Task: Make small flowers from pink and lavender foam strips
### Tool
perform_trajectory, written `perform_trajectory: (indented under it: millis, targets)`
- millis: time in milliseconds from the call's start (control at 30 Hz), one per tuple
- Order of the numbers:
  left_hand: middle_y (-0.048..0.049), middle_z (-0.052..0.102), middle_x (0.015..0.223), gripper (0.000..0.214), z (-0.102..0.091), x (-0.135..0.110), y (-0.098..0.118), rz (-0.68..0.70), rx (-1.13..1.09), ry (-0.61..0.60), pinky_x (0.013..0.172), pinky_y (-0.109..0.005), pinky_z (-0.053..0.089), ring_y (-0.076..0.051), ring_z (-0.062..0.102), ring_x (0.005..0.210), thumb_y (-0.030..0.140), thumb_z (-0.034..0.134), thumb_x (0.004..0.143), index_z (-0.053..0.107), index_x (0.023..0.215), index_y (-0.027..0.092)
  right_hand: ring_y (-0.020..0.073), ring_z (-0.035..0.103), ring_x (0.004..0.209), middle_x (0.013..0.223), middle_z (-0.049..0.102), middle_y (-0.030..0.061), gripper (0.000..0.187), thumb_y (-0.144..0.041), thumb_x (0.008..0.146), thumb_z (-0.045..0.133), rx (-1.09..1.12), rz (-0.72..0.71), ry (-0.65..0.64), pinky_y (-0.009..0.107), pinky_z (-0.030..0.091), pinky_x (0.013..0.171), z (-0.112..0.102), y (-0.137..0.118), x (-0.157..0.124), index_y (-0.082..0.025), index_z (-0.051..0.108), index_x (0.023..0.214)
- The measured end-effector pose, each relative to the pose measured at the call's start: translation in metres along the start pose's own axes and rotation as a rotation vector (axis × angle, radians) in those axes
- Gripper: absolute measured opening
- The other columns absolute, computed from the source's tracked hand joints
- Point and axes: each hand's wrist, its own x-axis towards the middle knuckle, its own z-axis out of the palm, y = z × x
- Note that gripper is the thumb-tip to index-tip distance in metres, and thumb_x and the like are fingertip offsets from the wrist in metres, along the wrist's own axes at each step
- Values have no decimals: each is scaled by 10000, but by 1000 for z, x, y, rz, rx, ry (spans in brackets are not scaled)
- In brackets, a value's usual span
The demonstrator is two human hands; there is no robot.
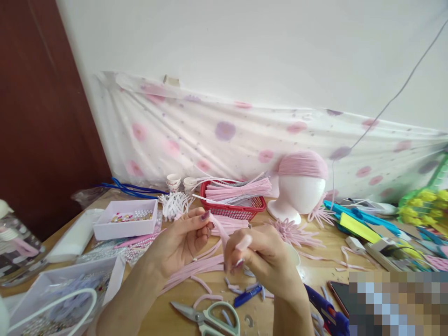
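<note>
Between my hands runs a pink pipe cleaner (221, 232). My left hand (180, 240) pinches its upper end between thumb and forefinger. Lower down, my right hand (268, 256) has its fingers closed round the other part, with a pale pink tip showing by the fingers. Under my hands lie pink pipe cleaners (194, 270) on the wooden table. Scissors (199, 317) with pale green handles lie in front, beside a blue pen-like tool (248, 295) and small cut scraps. The fingertips of my right hand are partly hidden.
A red basket (227, 211) holds bundled pink stems. Behind right stands a white foam head (297, 193) with a pink wrapped cap, near looped pink flowers (296, 233). Trays of beads (124, 228) sit left. A blue glue gun (325, 310) and a phone (338, 296) lie right.
</note>
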Motion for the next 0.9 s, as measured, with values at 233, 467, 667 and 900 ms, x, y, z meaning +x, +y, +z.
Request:
perform_trajectory:
  millis: [233,467,667,900]
  targets:
    - [19,699,597,238,4,-4,-9,61,82,-57,483,-98,531,-57,632,483,66,870,573,667,677,131,82,339,509,557,332,-45,490,-339,945,560,-227,138,-54,263,233,489,0,-9,0,-177,349,533]
    - [44,672,566,344,9,-4,-12,125,210,-14,470,-99,517,-51,616,483,153,931,468,625,624,134,91,325,546,594,322,-39,429,-235,948,494,-98,145,-29,259,266,513,-9,-11,1,-183,314,563]
    - [32,677,574,293,7,-3,-14,39,115,-46,480,-100,518,-55,626,481,74,897,512,652,662,129,83,325,520,549,309,-41,446,-133,873,526,-255,113,0,250,241,482,-2,-13,4,-184,249,528]
    - [18,684,631,165,5,-2,-15,33,133,-71,533,-106,545,-64,656,529,35,784,697,651,701,133,78,322,509,547,304,-41,433,-96,857,510,-308,94,87,240,229,462,1,-13,4,-188,235,534]
